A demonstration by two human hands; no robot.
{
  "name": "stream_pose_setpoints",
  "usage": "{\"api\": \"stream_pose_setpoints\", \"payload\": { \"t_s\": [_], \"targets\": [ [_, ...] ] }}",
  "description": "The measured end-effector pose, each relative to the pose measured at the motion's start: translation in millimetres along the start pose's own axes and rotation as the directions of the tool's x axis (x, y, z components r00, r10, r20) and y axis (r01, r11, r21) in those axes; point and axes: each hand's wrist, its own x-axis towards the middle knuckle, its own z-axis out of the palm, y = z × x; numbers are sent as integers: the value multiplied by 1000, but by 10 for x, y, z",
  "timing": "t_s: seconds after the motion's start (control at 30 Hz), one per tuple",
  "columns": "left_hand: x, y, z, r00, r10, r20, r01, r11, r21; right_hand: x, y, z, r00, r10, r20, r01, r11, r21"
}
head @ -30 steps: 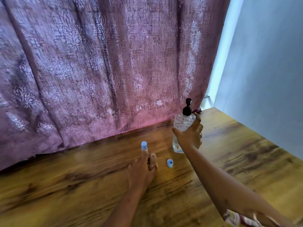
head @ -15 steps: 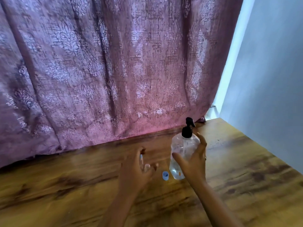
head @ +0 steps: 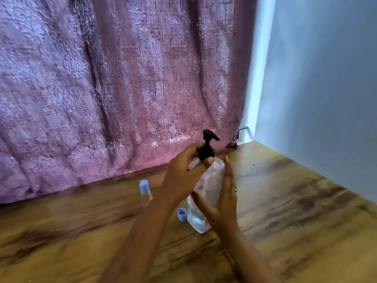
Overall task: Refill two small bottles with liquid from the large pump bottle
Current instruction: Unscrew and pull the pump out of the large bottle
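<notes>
On a wooden table (head: 285,201) with dark grain streaks, you hold a large clear pump bottle (head: 212,180) with both bare hands, near the middle of the view. The bottle leans, its top tipped toward the curtain and slightly to your right, its base close to the tabletop; whether the base touches the wood cannot be told. Your right hand (head: 221,203) wraps around the lower body of the bottle, fingers curled around the far side and thumb across the front. Your left hand (head: 183,172) is closed around the bottle's shoulder, with its thumb (head: 208,161) pressed just under the black pump collar. The black pump head (head: 209,139) stands above your fingers, its spout pointing to your right. Just to the left of the bottle's base, a loose blue cap (head: 182,214) lies on the table. Further left and a little farther back, a small bottle with a blue cap (head: 145,190) stands upright, partly hidden behind your left forearm. A second small bottle is not visible. Behind the table hangs a purple patterned curtain (head: 122,78), and a pale wall (head: 326,78) rises at the right.
</notes>
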Motion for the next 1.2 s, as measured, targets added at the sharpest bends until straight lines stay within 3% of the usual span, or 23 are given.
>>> {"api": "stream_pose_setpoints", "payload": {
  "t_s": [0.3, 0.67, 0.87, 1.03, 1.1, 1.2],
  "targets": [
    [-322, 87, 12, 991, 104, -86, -112, 989, -94, -226, -125, -46, 977, -197, -77, 200, 979, 39],
    [-786, 583, 220, 958, 87, -272, -65, 994, 88, -712, -415, -236, 956, -207, -208, 208, 978, -16],
    [-784, 638, 227, 995, -28, -95, 39, 992, 119, -747, -373, -267, 950, -256, -178, 252, 967, -45],
    [-752, 527, 50, 987, -96, 131, 120, 975, -187, -663, -269, -239, 954, -251, -165, 255, 967, 5],
    [-726, 487, 54, 994, -73, 79, 84, 985, -150, -623, -246, -215, 956, -249, -152, 254, 967, 16],
    [-693, 437, 138, 990, -68, -121, 46, 984, -171, -591, -231, -188, 957, -248, -152, 251, 968, -2]
  ]
}}
